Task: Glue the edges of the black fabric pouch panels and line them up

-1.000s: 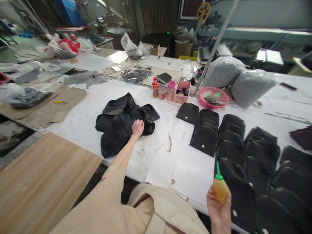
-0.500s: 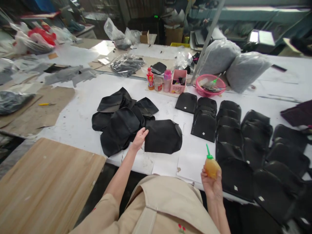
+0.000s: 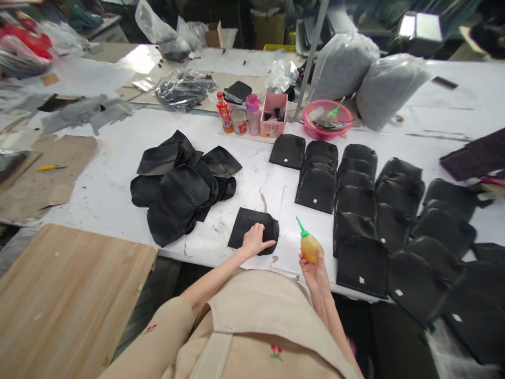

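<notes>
A single black piece point(image 3: 243, 225) lies flat near the front edge of the white table. On top of it rests my left hand point(image 3: 254, 241), fingers apart and thumb out to the right. My right hand point(image 3: 313, 266) is wrapped round a bottle of amber liquid point(image 3: 311, 249) with a green nozzle pointing up and left, to the right of the piece. A loose heap of black pieces point(image 3: 183, 195) sits to the left. Overlapping rows of black pieces point(image 3: 357, 205), several with small white tags, cover the right side.
Behind stand a red-capped bottle point(image 3: 224, 113), a jar point(image 3: 239, 122), a pink bottle point(image 3: 253, 114), a pink box point(image 3: 273, 116) and a pink basket point(image 3: 328, 120). A metal pole point(image 3: 311, 58) rises beside stuffed plastic bags point(image 3: 344, 63). A wooden board point(image 3: 74, 295) is at the lower left.
The black piece has come away from the heap, closer to the front edge. My left hand has moved from its left edge onto its top. My right hand has shifted left with the bottle.
</notes>
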{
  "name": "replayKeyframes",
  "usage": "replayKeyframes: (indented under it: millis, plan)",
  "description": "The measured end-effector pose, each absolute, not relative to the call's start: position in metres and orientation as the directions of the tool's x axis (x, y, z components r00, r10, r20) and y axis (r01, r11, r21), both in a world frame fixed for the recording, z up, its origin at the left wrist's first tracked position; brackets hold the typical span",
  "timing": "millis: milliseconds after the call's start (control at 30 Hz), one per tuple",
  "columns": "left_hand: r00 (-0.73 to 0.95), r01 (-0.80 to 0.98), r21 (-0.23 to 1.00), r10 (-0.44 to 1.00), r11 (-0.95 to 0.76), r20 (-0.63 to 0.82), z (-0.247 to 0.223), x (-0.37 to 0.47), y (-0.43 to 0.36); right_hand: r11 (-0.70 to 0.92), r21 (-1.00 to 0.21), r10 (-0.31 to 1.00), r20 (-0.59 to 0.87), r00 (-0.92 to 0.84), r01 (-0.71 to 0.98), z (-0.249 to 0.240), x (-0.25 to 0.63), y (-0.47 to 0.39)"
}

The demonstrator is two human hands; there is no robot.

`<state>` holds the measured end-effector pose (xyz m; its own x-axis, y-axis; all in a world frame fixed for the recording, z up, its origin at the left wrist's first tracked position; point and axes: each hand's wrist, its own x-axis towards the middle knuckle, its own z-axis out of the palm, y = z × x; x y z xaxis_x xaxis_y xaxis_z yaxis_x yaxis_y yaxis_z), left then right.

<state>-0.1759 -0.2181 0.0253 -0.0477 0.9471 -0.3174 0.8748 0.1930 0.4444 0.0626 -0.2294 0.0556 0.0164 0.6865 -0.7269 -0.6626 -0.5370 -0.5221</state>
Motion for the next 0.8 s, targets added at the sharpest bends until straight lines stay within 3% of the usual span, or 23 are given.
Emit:
replayKeyframes:
  millis: [133,500,633,800]
  plan:
    - [-0.009,0.959,0.259,0.930,0.112,-0.367,0.013,-0.139,-0.211,-0.551,-0.479,0.662,-0.749,-0.009,-0.683,0.047,0.064,-0.227]
    - [-0.097,0.958,0.210,0.910,0.195,-0.404,0.018,-0.123,-0.212,-0.579,-0.460,0.687,-0.720,-0.098,-0.674,0.032,0.078,-0.200]
    - [-0.054,0.936,0.304,0.929,0.174,-0.365,0.014,-0.121,-0.211,-0.600,-0.459,0.688,-0.713,-0.131,-0.655,0.031,0.082,-0.188]
    - [-0.185,0.724,0.588,0.923,0.361,-0.338,0.032,-0.164,-0.213,-0.594,-0.472,0.707,-0.693,-0.142,-0.651,0.034,0.091,-0.183]
